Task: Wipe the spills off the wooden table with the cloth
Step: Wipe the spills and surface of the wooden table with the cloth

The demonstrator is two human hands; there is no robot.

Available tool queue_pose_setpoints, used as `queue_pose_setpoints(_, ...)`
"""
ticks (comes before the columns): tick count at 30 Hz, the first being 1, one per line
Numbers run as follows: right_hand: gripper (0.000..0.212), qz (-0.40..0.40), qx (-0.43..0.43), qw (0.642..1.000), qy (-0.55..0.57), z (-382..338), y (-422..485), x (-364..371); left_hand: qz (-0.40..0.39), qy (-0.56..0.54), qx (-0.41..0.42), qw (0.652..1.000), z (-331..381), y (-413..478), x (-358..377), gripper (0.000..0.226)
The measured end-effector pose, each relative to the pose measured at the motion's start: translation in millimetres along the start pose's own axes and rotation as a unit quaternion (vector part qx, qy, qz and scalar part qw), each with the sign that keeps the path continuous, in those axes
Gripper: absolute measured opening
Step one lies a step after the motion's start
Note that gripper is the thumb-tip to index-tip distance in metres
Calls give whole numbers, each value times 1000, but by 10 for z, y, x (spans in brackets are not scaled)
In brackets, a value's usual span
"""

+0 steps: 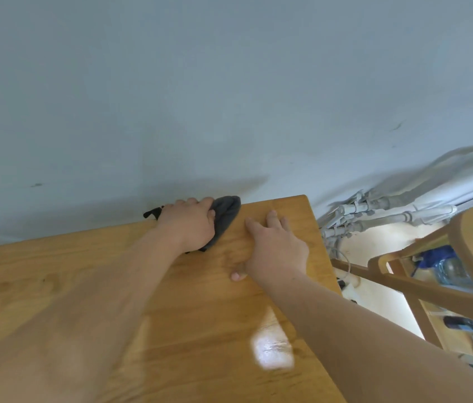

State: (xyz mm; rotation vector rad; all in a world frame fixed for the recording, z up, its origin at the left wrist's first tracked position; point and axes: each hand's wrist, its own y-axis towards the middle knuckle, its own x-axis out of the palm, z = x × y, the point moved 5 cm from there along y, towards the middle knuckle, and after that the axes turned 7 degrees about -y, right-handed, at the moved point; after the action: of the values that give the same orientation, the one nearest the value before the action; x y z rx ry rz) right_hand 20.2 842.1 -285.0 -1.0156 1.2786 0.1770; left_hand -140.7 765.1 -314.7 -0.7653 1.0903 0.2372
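Note:
A dark grey cloth (226,214) lies bunched at the far edge of the wooden table (55,274), close to the wall. My left hand (190,223) presses down on it and grips it, hiding most of the cloth. Just to its right, my right hand (276,245) rests flat on the wood with fingers spread, holding nothing. A wet, shiny patch (273,349) glints on the table nearer to me, between my forearms.
A pale blue-grey wall (229,97) rises right behind the table's far edge. To the right stand grey pipes (374,210) and a wooden chair frame (462,269), with bottles and small items beyond it. The table's right edge drops off near my right forearm.

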Motion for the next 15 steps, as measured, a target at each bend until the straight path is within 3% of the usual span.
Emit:
queue_pose_setpoints(3, 101, -10, -46, 998, 33, 181, -38, -47, 6, 3, -3, 1000, 362, 84, 51, 37)
queue_pose_setpoints(4, 87, -18, -54, 995, 79, 318, -30, -75, 3, 5, -1, 1000, 507, 123, 67, 38)
queue_pose_setpoints(6, 35, 5, -46, 971, 234, 703, -54, -196, -2, 6, 6, 1000, 825, 213, 94, 40)
queue_pose_setpoints(7, 25, 29, -28, 953, 300, 949, -85, -226, -2, 4, 11, 1000, 978, 265, 110, 41)
queue_pose_setpoints(11, 40, 54, 55, 919, 386, 1841, -403, -117, 1, 12, 26, 1000, 1499, 441, 193, 43)
queue_pose_setpoints(15, 49, -19, 136, 853, 503, 2217, -706, 263, 8, 34, 52, 998, 1826, 470, 240, 44)
